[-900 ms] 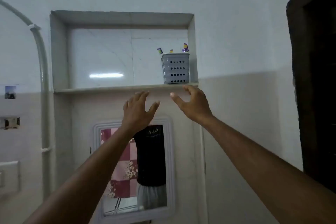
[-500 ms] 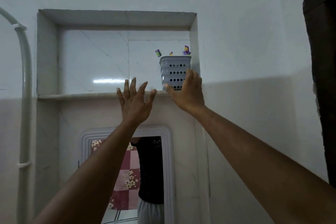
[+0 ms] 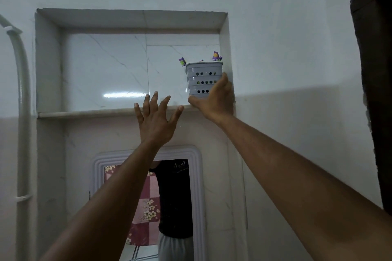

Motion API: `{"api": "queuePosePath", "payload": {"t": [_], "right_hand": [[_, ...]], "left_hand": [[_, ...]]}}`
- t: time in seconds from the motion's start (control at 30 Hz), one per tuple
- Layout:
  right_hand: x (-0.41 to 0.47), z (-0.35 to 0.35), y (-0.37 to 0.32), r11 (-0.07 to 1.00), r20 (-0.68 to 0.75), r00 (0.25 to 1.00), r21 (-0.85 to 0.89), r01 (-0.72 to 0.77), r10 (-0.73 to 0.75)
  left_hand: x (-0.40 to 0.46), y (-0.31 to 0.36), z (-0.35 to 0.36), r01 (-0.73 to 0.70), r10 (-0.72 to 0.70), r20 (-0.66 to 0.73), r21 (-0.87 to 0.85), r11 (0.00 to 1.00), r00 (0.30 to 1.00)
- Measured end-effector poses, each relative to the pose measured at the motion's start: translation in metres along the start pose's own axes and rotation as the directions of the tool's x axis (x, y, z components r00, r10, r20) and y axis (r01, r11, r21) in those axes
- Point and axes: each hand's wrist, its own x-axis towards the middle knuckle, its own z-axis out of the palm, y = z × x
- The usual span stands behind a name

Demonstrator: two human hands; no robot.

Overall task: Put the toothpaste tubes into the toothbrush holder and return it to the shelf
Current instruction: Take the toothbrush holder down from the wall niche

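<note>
Grey plastic, rows of round holes: that's the holder (image 3: 203,79), standing upright at the far right end of the shelf (image 3: 89,113), tucked against the right wall of the niche (image 3: 48,65). Purple and green tips (image 3: 216,55) poke above its rim, one at the left corner, one at the right; what they belong to is too small to tell. Right hand (image 3: 213,99) is up on it, fingers laid along the holder's right side, thumb stretched under its lower front edge where it meets the shelf, so the hand cups the holder's bottom right corner. Whether the holder is off the shelf or resting on it, I can't tell. Left hand (image 3: 156,119) is raised just beside, palm to the wall, fingers spread wide and holding nothing, fingertips reaching over the shelf lip. Below, a white-framed mirror (image 3: 101,167) shows a dark shirt and a pink checked cloth. White pipe (image 3: 22,91) runs down the left wall.
</note>
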Motion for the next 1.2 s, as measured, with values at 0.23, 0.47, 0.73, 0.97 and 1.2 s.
{"api": "queuePosePath", "payload": {"t": [0.23,0.47,0.73,0.97,1.2], "right_hand": [[-0.027,-0.030,-0.010,0.992,-0.124,0.992,0.129,0.008,0.008],[-0.075,-0.055,-0.016,0.951,-0.176,0.982,0.309,-0.005,0.062],[-0.208,-0.062,0.036,0.938,0.022,0.985,0.300,-0.172,0.173],[-0.359,-0.038,0.110,0.889,0.222,0.903,0.198,-0.412,0.369],[-0.488,-0.016,0.174,0.811,0.413,0.745,0.024,-0.584,0.524]], "left_hand": [[-0.005,0.001,-0.017,0.021,-0.015,0.067,-0.086,0.996,0.998],[-0.064,0.015,-0.030,0.031,-0.052,-0.034,-0.441,0.897,0.998],[-0.192,-0.027,-0.030,0.100,-0.005,0.198,-0.472,0.876,0.980],[-0.339,-0.066,0.003,0.323,-0.154,0.441,-0.339,0.884,0.884],[-0.469,-0.092,0.028,0.546,-0.344,0.588,-0.206,0.812,0.733]]}}
